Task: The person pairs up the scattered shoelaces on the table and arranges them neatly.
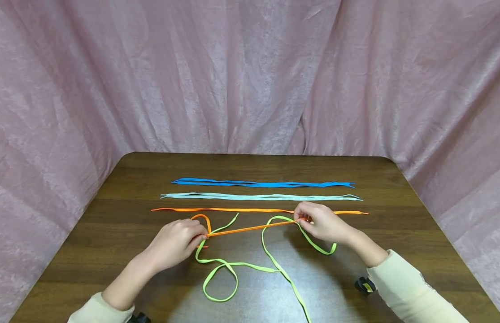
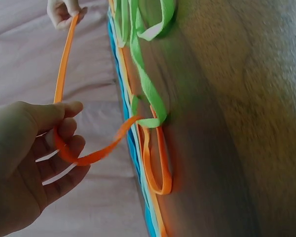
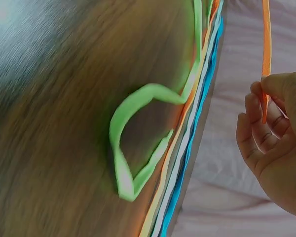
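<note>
An orange shoelace (image 1: pixel 251 229) is stretched between my two hands above the table. My left hand (image 1: pixel 175 244) pinches it between thumb and forefinger. In the left wrist view the rest of that lace (image 2: pixel 93 157) hangs in a curve past the other fingers and loops down on the tabletop. My right hand (image 1: pixel 324 224) pinches the lace close to its end, and a short tip (image 3: pixel 265 116) sticks out below the fingertips in the right wrist view. A lime green shoelace (image 1: pixel 290 281) lies in loose loops beneath and in front of both hands.
Beyond the hands, another orange lace (image 1: pixel 233 209) lies straight across the brown table (image 1: pixel 124 193). Behind it lie pale aqua laces (image 1: pixel 254 197), then blue laces (image 1: pixel 274 184), in parallel rows. A pink curtain (image 1: pixel 250 80) hangs around the table's back and sides.
</note>
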Demonstrator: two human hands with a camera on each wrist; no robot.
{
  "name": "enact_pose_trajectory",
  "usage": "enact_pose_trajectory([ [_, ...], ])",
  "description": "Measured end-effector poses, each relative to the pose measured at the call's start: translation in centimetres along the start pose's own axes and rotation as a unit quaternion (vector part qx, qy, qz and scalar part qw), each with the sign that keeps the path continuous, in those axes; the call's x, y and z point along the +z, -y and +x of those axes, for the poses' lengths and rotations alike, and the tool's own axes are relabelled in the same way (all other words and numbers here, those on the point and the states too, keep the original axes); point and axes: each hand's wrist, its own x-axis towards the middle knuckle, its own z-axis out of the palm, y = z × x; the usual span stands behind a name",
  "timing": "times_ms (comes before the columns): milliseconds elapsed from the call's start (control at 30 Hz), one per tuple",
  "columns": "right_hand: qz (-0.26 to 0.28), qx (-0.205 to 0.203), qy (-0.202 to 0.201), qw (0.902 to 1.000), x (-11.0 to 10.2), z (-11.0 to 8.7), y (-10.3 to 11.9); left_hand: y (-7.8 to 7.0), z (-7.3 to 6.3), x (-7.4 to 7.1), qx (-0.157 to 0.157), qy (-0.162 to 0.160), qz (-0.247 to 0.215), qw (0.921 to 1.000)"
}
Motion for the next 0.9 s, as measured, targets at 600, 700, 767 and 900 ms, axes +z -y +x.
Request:
enact_pose_trajectory([
  [600, -0.050, 0.027, -0.041, 0.9975, -1.7, -2.7, -3.1, 1.4, -0.5, -0.3, -0.035, -0.009, 0.000, 0.9994],
  [700, -0.058, 0.036, -0.048, 0.9966, -2.1, -3.1, -3.5, 1.7, -0.6, -0.4, -0.033, -0.011, 0.000, 0.9994],
  [767, -0.063, 0.039, -0.049, 0.9961, -2.3, -3.3, -3.7, 1.9, -0.6, -0.4, -0.033, -0.010, -0.001, 0.9994],
  [900, -0.074, 0.035, -0.053, 0.9952, -3.0, -3.8, -4.1, 2.2, -0.6, -0.5, -0.040, -0.008, -0.001, 0.9992],
])
